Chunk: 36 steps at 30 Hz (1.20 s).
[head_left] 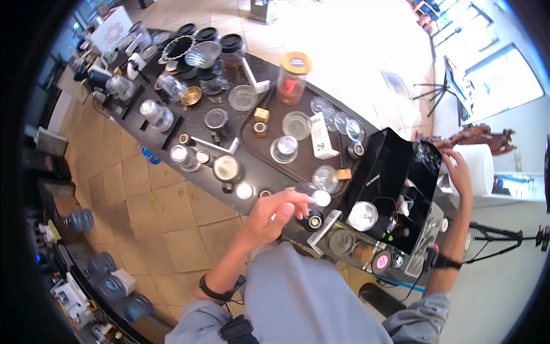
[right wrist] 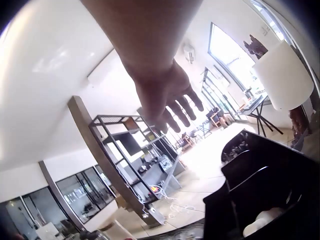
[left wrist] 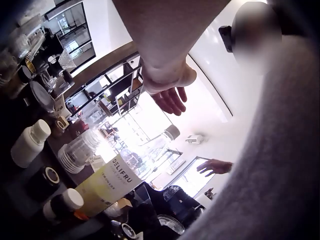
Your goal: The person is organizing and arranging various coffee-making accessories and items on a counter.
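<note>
My left hand (head_left: 274,217) hovers over the near edge of the dark table, its fingers loosely bent and nothing in them. In the head view it overlaps a white-capped bottle (head_left: 322,198) and a small black round container (head_left: 313,220). The left wrist view shows that hand (left wrist: 167,90) in the air, above and beyond a DELIFRU-labelled bottle (left wrist: 111,182). My right hand (head_left: 458,172) is at the far right corner of a black open box (head_left: 366,166), fingers spread. Seen from the right wrist, this hand (right wrist: 170,97) hangs empty above the box's divided compartments (right wrist: 250,187).
A brown tray (head_left: 269,150) carries glass lids, a white carton (head_left: 322,136) and an orange-lidded jar (head_left: 294,78). Several glass vessels and a steel pitcher (head_left: 227,169) crowd the table's left. A white cylinder (head_left: 475,170) and a black tripod (head_left: 498,235) stand at right.
</note>
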{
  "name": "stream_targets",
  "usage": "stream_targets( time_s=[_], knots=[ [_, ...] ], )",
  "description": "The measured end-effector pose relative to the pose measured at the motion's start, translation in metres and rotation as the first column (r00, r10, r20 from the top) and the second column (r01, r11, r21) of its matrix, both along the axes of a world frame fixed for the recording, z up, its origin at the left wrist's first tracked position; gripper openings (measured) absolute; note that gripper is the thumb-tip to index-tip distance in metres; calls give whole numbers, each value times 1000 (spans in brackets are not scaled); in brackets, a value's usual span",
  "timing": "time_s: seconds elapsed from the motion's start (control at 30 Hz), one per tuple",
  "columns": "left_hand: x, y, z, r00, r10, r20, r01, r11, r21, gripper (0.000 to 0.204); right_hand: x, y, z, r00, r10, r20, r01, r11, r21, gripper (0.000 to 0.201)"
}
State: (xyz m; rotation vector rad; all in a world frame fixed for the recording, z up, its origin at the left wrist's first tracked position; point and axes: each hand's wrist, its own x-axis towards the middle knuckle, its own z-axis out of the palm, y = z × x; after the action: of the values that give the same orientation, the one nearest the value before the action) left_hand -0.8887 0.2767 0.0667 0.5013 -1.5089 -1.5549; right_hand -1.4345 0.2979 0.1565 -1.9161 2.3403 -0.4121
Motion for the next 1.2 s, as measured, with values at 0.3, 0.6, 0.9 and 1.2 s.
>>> stream_targets(
  time_s=[0.3, 0.6, 0.9, 1.2],
  knots=[
    [69, -27, -5, 989, 67, 135, -67, 998, -7, 27, 228, 39, 71, 851, 35, 524, -23, 999, -30, 27],
    [149, 43, -9, 940, 303, 155, -302, 953, -34, 27, 365, 81, 38, 602, 274, 750, -370, 928, -42, 23],
    [252, 198, -49, 830, 420, 366, -471, 881, 56, 38, 473, 167, -65, 378, 276, 884, -592, 806, 2, 21],
    [439, 415, -214, 588, 371, 719, -770, 528, 358, 43, 545, 221, -270, 439, 234, 868, -687, 710, 156, 30]
  ],
)
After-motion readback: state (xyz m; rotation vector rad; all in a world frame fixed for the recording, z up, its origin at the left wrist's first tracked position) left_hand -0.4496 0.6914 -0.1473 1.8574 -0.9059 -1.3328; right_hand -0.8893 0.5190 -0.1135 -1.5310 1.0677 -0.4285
